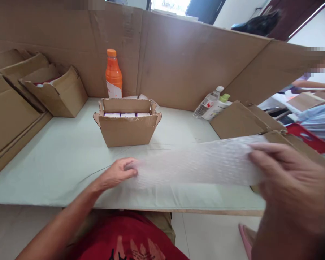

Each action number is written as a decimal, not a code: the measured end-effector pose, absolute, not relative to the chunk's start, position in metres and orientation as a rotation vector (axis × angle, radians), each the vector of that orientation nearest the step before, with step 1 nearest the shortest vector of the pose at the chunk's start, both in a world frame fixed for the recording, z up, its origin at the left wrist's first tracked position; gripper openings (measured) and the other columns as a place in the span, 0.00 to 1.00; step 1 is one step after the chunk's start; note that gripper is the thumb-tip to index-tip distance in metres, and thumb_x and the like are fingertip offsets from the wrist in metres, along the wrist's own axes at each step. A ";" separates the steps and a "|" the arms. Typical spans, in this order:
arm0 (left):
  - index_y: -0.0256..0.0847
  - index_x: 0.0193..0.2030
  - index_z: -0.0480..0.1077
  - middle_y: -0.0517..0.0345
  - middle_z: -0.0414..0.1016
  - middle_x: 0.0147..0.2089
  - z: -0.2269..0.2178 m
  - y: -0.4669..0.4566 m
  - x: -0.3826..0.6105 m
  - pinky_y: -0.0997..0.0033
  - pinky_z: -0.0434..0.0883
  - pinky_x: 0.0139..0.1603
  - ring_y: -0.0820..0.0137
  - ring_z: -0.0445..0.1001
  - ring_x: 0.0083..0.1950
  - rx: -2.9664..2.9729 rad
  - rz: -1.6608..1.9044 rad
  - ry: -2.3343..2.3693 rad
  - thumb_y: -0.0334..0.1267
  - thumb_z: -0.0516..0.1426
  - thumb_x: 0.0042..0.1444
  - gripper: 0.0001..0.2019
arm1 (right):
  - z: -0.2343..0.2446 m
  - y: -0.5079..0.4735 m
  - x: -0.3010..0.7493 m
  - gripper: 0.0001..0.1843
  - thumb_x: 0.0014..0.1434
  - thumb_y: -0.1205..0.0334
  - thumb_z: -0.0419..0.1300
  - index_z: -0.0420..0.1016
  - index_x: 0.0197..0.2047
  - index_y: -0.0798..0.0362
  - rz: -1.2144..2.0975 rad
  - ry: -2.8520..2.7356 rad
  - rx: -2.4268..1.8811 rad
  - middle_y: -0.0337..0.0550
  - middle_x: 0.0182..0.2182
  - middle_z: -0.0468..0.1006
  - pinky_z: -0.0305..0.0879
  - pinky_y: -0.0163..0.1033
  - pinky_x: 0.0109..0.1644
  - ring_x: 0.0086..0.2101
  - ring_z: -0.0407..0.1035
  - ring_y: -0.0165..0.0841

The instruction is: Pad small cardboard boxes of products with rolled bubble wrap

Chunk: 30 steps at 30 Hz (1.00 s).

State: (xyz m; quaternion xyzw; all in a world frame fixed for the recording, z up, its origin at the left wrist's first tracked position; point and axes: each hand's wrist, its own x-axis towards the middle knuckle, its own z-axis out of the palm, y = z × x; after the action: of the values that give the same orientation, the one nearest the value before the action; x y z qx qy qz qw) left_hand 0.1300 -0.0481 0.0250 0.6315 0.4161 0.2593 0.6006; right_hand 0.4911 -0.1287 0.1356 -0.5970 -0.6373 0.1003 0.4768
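Note:
A strip of clear bubble wrap (197,164) is stretched out between my two hands above the front of the table. Its left end is pinched by my left hand (119,173). The other end is gripped by my right hand (289,173), which is raised closer to the camera and blurred. Behind the strip, left of the middle, stands an open cardboard box (127,130) with its flaps up. Several white packs (128,115) with purple edges fill the inside of that box; their lower parts are hidden.
Cardboard boxes (56,97) line the table's left side, and more boxes (239,121) stand at the right. An orange drink bottle (114,74), a clear bottle (209,102) and a white bottle with a green cap (217,107) are near the cardboard wall (178,61). Another person's arm shows at far right.

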 end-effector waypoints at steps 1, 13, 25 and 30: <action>0.40 0.47 0.77 0.57 0.81 0.43 0.029 -0.044 0.110 0.68 0.72 0.47 0.65 0.78 0.44 1.496 0.542 0.998 0.40 0.58 0.53 0.15 | 0.128 -0.117 0.488 0.11 0.62 0.51 0.64 0.80 0.47 0.41 0.275 -1.490 -1.515 0.43 0.35 0.81 0.73 0.44 0.33 0.33 0.75 0.39; 0.39 0.59 0.70 0.43 0.75 0.60 0.017 -0.011 0.021 0.52 0.75 0.51 0.53 0.77 0.53 1.717 0.799 1.754 0.54 0.56 0.52 0.31 | 0.011 -0.044 0.453 0.24 0.62 0.49 0.56 0.72 0.57 0.50 0.328 -1.844 -1.913 0.53 0.52 0.80 0.72 0.51 0.47 0.45 0.76 0.46; 0.37 0.59 0.63 0.45 0.74 0.57 0.011 0.054 0.089 0.58 0.76 0.52 0.58 0.76 0.54 1.337 1.157 1.411 0.46 0.62 0.48 0.32 | 0.004 0.042 0.371 0.27 0.59 0.54 0.57 0.68 0.60 0.55 0.655 -1.712 -1.556 0.52 0.46 0.81 0.72 0.48 0.45 0.42 0.76 0.42; 0.34 0.62 0.63 0.42 0.74 0.59 0.011 0.088 0.113 0.58 0.75 0.54 0.58 0.76 0.55 1.375 1.129 1.305 0.43 0.60 0.48 0.33 | -0.002 0.040 0.394 0.28 0.58 0.53 0.58 0.68 0.59 0.55 0.601 -1.590 -1.633 0.53 0.47 0.81 0.73 0.48 0.44 0.42 0.77 0.42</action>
State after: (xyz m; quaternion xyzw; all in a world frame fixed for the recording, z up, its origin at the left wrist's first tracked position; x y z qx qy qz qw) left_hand 0.1135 0.0876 0.0107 0.5563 0.5281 0.4567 0.4506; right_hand 0.3936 0.0400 -0.0020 -0.6403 -0.6234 0.2355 0.3821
